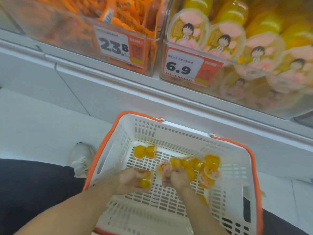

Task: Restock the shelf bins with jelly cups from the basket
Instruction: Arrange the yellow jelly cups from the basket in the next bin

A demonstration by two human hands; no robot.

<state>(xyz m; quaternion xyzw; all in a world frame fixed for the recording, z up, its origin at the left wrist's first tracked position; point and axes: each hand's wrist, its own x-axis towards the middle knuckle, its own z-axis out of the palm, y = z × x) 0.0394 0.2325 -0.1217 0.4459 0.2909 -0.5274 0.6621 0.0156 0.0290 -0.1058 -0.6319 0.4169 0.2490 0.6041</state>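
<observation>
A white basket with an orange rim sits on the floor below the shelf. Several yellow jelly cups lie on its bottom, and one pair lies apart at the far left. My left hand holds a yellow jelly cup inside the basket. My right hand grips another cup with a pink cartoon lid. Above, the clear shelf bin with the 6.9 price tag holds several of the same cups.
A second clear bin of orange snack packets, tagged 23.8, stands left of the jelly bin. The white shelf ledge juts out over the basket. A white shoe and dark trouser leg are at the basket's left.
</observation>
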